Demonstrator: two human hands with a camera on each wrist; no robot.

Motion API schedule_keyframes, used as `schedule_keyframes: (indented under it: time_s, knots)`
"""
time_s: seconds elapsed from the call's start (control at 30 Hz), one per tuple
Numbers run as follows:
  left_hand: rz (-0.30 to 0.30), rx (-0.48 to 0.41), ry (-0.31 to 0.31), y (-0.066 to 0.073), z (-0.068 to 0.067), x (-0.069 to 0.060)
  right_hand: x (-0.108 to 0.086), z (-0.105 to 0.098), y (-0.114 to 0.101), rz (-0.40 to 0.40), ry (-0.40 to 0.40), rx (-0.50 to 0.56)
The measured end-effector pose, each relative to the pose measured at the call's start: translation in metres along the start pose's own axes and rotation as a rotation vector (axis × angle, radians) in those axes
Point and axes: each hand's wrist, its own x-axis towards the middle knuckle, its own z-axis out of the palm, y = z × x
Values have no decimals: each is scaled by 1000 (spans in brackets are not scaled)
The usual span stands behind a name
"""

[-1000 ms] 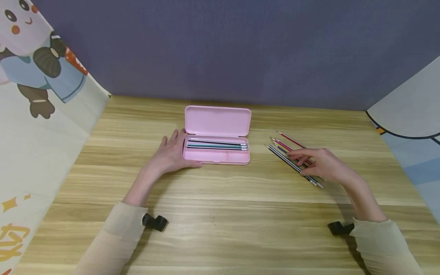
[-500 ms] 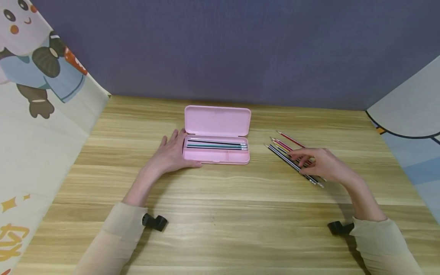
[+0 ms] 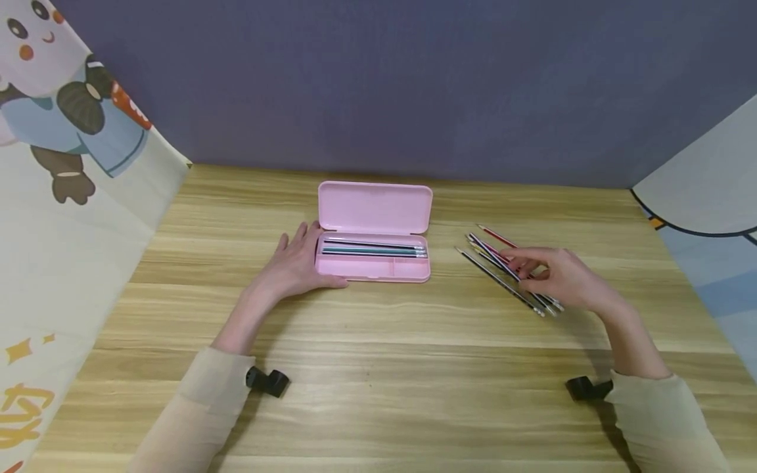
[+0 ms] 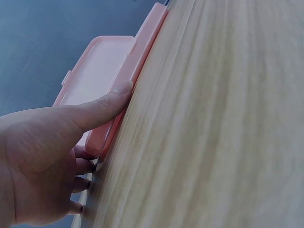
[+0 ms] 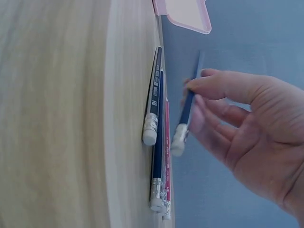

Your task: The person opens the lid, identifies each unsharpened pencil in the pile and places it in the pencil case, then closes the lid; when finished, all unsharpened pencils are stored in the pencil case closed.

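A pink pencil case [image 3: 353, 267] lies with its lid up near the middle of the table; several pencils [image 3: 374, 251] fill its rear compartment. My left hand [image 3: 294, 263] rests at the case's left end, fingers spread, thumb [image 4: 107, 107] against the front wall in the left wrist view. Over to the right, my right hand [image 3: 562, 279] pinches a dark pencil [image 5: 186, 110] between thumb and fingers. The white eraser end of that pencil sticks out below the fingertips, and it is raised off the loose pencils [image 5: 156, 128]. My hand hides part of that pile in the head view.
The wooden table [image 3: 378, 368] runs back to a dark blue-grey wall panel [image 3: 390, 85]. A red pencil [image 3: 497, 235] lies at the far side of the loose pile. The case's front has a long compartment and a small one [image 3: 411, 268] on the right.
My right hand has lifted one dark pencil from the near side of the pile and shifted slightly up and right. My left hand and the case have stayed in place.
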Motion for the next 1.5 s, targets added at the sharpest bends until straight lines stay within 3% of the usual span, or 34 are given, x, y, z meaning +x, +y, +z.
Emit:
schedule_keyframes:
  time_s: [0.17,0.37,0.7,1.03,1.5]
  knots:
    - [-8,-6,0,-1,1,1,8,-2,-6,-34,103,73]
    - [-9,-10,3,-1,1,1,29,-5,-24,3,251,123]
    - [-12,-10,1,-2,1,1,72,1,-58,-43,307,215]
    - [-12,2,-4,-3,2,4,123,22,-88,-144,266,289]
    - [-15,3,-4,-3,1,5,162,58,-117,-306,105,158]
